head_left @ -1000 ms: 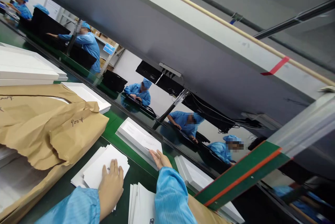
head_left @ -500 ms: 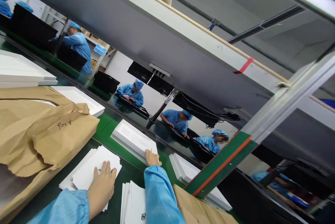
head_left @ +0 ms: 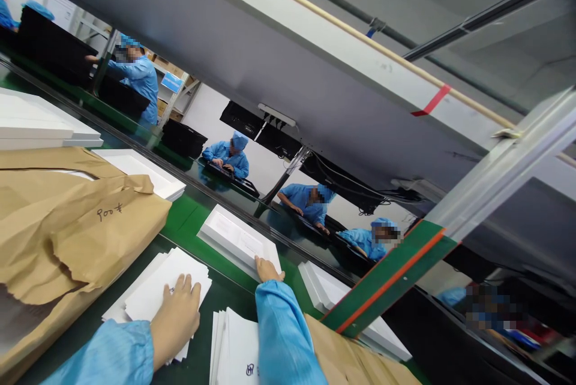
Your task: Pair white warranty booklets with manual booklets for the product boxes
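Observation:
My left hand (head_left: 177, 319) lies with its fingers spread over a fanned stack of white paper sheets (head_left: 148, 289) on the dark green bench. At the near right end of a shallow white box (head_left: 238, 238), my right hand (head_left: 269, 269) has its fingers bent over the rim. Inside this box lies a white sheet with faint print. Part of the right fingers is hidden by the hand itself. Below the right forearm is a second stack of white papers (head_left: 234, 343) with a dark handwritten mark, partly covered by the blue sleeve.
A torn brown paper wrapper (head_left: 108, 241) with handwriting fills the left. White boxes (head_left: 139, 172) stand along the green belt (head_left: 184, 217). A brown package (head_left: 351, 355) sits at lower right beside a green-and-orange post (head_left: 391, 283). Several co-workers in blue work across the line.
The view has shifted slightly, so most things sit a little further right. The right fingers reach slightly differently over the box end; the left hand stays on the papers.

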The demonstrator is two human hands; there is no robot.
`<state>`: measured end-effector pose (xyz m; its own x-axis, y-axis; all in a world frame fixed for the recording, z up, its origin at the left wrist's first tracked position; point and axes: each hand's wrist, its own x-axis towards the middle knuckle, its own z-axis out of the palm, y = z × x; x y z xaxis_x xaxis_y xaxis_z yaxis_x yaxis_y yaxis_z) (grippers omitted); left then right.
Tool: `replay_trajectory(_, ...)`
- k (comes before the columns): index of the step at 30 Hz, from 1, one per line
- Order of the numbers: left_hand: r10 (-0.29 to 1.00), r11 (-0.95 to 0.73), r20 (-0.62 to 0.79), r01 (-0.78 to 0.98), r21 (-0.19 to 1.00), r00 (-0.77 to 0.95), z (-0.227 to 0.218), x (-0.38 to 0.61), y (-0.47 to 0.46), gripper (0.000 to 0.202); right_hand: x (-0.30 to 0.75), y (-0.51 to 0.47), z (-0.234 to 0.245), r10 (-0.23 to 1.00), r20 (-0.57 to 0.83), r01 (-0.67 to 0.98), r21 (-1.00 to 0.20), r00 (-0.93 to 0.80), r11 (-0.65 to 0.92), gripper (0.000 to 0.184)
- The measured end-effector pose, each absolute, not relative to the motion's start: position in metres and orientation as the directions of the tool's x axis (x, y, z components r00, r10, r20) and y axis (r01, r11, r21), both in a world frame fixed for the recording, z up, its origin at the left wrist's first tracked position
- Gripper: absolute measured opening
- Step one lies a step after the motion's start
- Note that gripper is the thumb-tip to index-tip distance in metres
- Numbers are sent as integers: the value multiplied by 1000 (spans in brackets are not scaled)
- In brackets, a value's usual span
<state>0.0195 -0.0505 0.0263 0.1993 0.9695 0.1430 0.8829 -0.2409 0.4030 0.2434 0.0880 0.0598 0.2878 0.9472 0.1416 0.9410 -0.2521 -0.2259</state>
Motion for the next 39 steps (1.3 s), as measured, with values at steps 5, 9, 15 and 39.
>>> replay_trajectory(5,961,-277,132,795,540,245,35,-6,-28,29,238,66,69,951,258,961,-257,172,-104,22)
replay_trajectory(9,968,-250,151,781,572,200,54,-32,-20,26,228,33,76,936,350,935,-338,24,103,26)
replay_trajectory(15,929,-89,332,776,625,-161,88,-56,-30,29,229,-30,74,912,409,824,-510,-20,247,32)
replay_trajectory(39,973,-220,218,-18,975,-68,5,-5,-14,23,240,-115,50,962,64,940,-240,264,-241,15)
